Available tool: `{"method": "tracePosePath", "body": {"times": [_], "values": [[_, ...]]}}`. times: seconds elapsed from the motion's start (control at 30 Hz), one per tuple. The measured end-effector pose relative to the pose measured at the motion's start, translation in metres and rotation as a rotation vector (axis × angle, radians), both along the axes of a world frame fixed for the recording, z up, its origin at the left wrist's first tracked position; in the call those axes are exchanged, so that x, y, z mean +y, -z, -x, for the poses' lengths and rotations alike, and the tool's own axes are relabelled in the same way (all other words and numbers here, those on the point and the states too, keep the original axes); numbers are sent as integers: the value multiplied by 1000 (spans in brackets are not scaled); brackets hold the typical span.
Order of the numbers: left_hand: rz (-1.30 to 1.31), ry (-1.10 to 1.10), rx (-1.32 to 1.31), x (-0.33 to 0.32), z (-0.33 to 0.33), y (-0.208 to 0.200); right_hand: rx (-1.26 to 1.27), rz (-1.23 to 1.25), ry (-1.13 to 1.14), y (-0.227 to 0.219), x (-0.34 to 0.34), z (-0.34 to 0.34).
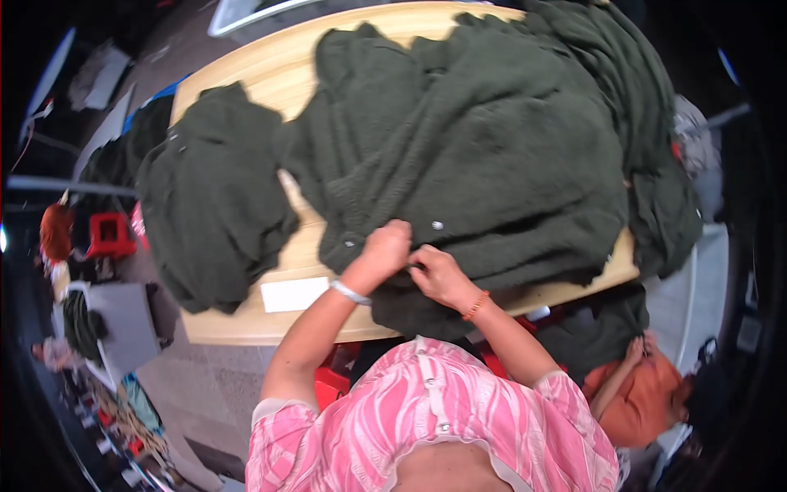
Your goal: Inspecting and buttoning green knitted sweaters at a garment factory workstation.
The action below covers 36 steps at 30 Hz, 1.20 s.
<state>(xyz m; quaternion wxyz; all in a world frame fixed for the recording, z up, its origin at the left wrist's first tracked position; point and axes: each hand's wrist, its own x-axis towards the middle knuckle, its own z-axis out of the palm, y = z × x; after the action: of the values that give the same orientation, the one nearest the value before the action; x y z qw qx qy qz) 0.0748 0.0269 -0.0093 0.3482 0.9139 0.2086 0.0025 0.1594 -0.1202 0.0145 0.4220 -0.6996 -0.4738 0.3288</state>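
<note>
Left hand (387, 248), right hand (440, 277) — both seemingly pinch knitwear (508, 156).

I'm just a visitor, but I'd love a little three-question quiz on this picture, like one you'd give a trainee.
1. True or false: the left hand and the right hand both touch dark green cloth.
2. What colour is the bracelet on the right wrist? A) blue B) orange C) black
3. Which hand is nearer the white card?

Key: 1. True. 2. B. 3. The left hand.
</note>
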Motion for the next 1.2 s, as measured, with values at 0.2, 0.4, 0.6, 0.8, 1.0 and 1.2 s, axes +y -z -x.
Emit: {"method": "tracePosePath", "body": {"times": [0.2, 0.4, 0.6, 0.8, 1.0, 1.2], "values": [[934, -140, 55, 20, 13, -8, -129, -55, 111, 0, 5, -5], [1172, -243, 68, 19, 16, -15, -96, -173, 211, -5, 10, -1], [1431, -265, -36, 16, 22, -1, -184, -76, 122, -7, 4, -6], [1520, -296, 10, 25, 31, -4, -224, -68, 103, -5, 9, -1], [1300, -248, -103, 13, 36, -18, -266, -84, 83, 1, 13, -5], [261, -2, -308, 0, 29, -46, -309, -37, 33, -2, 13, -10]]}}
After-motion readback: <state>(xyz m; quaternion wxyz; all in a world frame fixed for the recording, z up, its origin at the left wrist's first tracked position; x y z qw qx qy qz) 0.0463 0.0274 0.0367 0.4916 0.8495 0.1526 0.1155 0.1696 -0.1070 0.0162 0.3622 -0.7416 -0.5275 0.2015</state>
